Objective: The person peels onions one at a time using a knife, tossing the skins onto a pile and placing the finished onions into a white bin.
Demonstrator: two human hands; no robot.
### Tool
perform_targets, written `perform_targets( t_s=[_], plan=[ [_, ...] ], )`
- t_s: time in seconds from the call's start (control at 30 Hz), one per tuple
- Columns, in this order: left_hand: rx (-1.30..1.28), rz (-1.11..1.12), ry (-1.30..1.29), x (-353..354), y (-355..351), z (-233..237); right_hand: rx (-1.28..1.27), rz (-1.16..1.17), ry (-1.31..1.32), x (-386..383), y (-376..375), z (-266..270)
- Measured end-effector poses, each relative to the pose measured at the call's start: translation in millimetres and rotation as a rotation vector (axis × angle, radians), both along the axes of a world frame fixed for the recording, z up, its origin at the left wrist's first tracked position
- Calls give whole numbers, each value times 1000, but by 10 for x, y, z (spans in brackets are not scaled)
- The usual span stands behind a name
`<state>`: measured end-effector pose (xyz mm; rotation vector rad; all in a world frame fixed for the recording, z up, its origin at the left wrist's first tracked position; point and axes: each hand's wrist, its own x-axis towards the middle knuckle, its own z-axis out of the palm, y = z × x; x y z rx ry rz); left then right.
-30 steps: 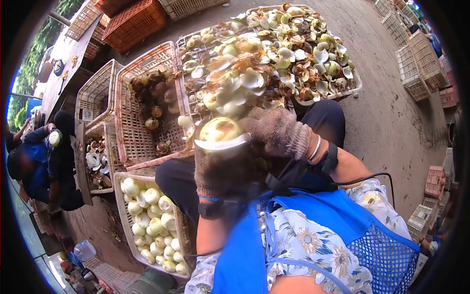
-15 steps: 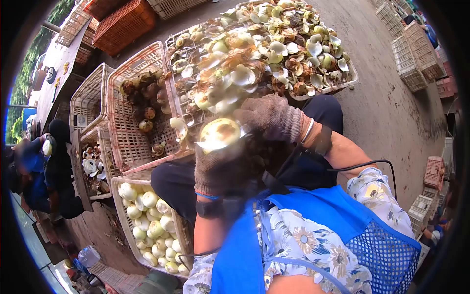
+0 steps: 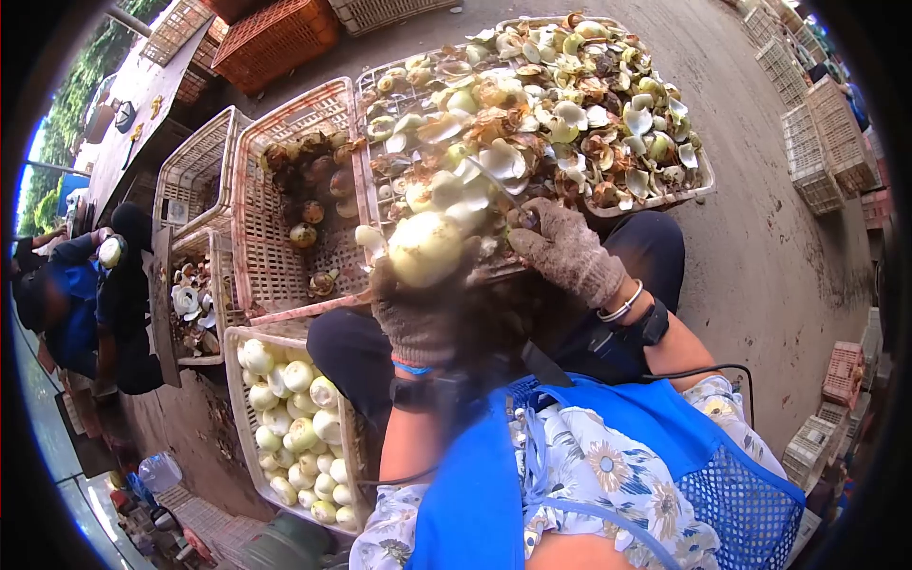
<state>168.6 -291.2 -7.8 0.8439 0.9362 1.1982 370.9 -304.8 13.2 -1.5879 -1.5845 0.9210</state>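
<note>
Moved: blade is off the fruit; knife now tilts up over the peel crate.
Left hand: fingers clamped under fruit, above lap.
Right hand: fingers wrapped on knife handle.
Handling: likely firm, light, wet-slick; cup from below.

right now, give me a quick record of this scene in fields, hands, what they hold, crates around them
left hand: gloved, closed on a pale round fruit
right hand: gloved, grips a knife, thin blade angled away over the peels, apart from the fruit
peel crate: ahead of the hands, heaped with husk pieces
pink crate: left of the peel crate, a few brown unpeeled fruits
white crate: by the left knee, filled with pale peeled fruits
other person: far left, blue top, working at another crate
</note>
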Motion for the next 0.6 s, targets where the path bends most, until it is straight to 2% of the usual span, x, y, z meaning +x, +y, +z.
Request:
perform_targets(
  t_s=[0.07,0.1,0.13,0.2,0.23,0.27,0.33,0.37,0.43,0.47,0.5,0.53,0.57,0.6],
  plan=[
    [13,-34,50,-38,-5,1,-22,36,213,-192,-170,125],
    [-129,-138,-171,-185,-9,-123,-127,81,252,-259,-221,198],
    [-121,-134,-175,-210,-40,-105,-232,124,288,-303,-268,271],
    [-333,-366,-1290,-242,-87,-76,-256,191,355,-370,-353,433],
    [-325,-366,-1294,-242,-94,-81,-355,192,366,-419,-376,548],
    [-61,-288,-719,-231,-108,-107,-456,189,380,-461,-402,609],
    [423,-84,442,-204,-113,-165,-395,199,314,-502,-402,477],
    [424,-84,438,-193,-137,1,-321,221,300,-516,-417,462],
    [-255,-302,-987,-184,-202,313,-250,241,281,-498,-423,360],
    [-259,-299,-992,-172,-227,262,-22,308,164,-464,-417,253],
    [-108,-196,-527,-160,-255,172,204,372,49,-446,-427,192],
    [43,-95,-61,-148,-261,101,201,371,47,-451,-427,282],
    [40,-96,-64,-162,-272,61,-46,318,269,-468,-432,458],
    [-26,-190,-376,-198,-280,22,-292,257,488,-473,-438,551]
  ],
)
